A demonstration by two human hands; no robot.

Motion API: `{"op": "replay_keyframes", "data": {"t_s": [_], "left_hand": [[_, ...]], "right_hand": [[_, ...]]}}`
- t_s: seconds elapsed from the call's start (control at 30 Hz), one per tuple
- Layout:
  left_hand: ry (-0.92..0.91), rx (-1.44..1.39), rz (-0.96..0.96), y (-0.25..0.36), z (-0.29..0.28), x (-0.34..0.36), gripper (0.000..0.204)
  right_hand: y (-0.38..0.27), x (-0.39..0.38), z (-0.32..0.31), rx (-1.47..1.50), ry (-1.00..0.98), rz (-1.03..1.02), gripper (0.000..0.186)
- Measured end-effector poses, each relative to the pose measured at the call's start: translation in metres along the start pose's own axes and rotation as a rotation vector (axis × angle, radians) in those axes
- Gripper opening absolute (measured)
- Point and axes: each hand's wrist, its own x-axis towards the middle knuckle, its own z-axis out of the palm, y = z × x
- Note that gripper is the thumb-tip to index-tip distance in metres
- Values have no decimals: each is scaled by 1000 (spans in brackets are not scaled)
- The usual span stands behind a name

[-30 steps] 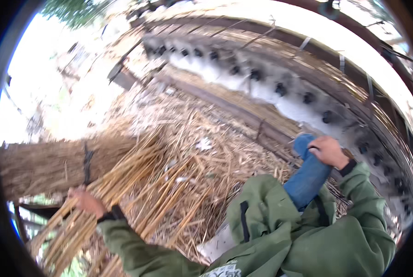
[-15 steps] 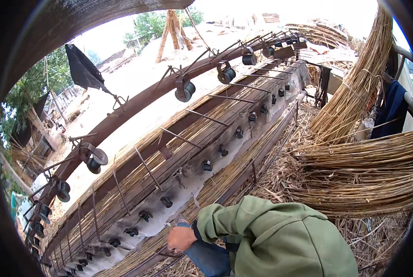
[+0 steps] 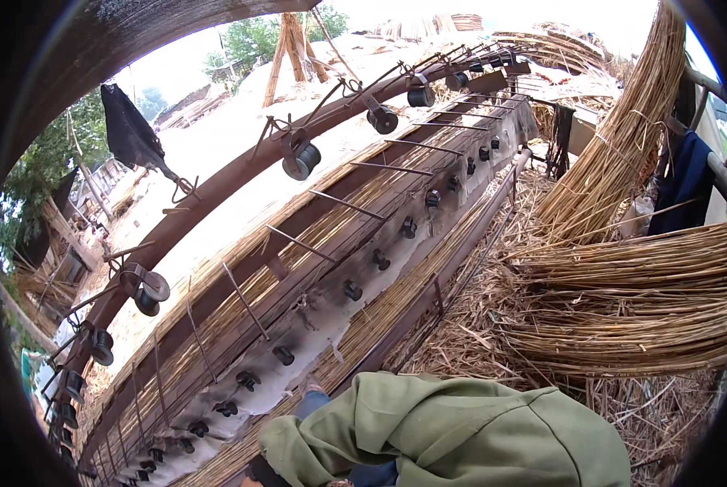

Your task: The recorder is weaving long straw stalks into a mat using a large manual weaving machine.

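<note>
My right arm, in a green sleeve [image 3: 453, 422], reaches across the lower part of the view toward the left. Past its dark cuff [image 3: 266, 471], only a sliver of my right hand [image 3: 251, 483] shows at the bottom edge. Its fingers are hidden, so whether it holds anything is unclear. It is nearest to the reed stalks [image 3: 225, 458] along the near side of a long metal frame. A strip of pale cloth [image 3: 314, 345] runs down the frame, with several small black spools [image 3: 283, 355] along it. My left hand is not seen. Blue trousers [image 3: 312, 402] show beyond the sleeve.
Above the frame, a rusty pipe [image 3: 225, 174] carries several hanging spools [image 3: 302, 161]. Thin metal rods [image 3: 245, 300] cross the frame. Bundled reeds [image 3: 623, 300] lie at right; another bundle [image 3: 623, 146] leans behind. Loose straw [image 3: 469, 333] covers the ground. A black cloth [image 3: 132, 130] hangs at left.
My right hand has moved down and left, from beside the cloth strip to the bottom edge, and is now mostly out of sight. The view has shifted slightly.
</note>
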Motion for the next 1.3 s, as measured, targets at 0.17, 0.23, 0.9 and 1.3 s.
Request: {"op": "replay_keyframes", "data": {"t_s": [0.17,0.23,0.9,1.3], "left_hand": [[36,61,-27,-16,-8,-14,19],[59,86,-46,-26,-12,-21,19],[436,295,-168,-124,-53,-61,30],[427,128,-156,-112,-52,-80,34]], "right_hand": [[-9,6,-1,139,5,97,24],[-21,7,-4,169,3,88,24],[-30,-44,-95,491,516,416,33],[-29,-87,-83,47,-473,269,38]]}}
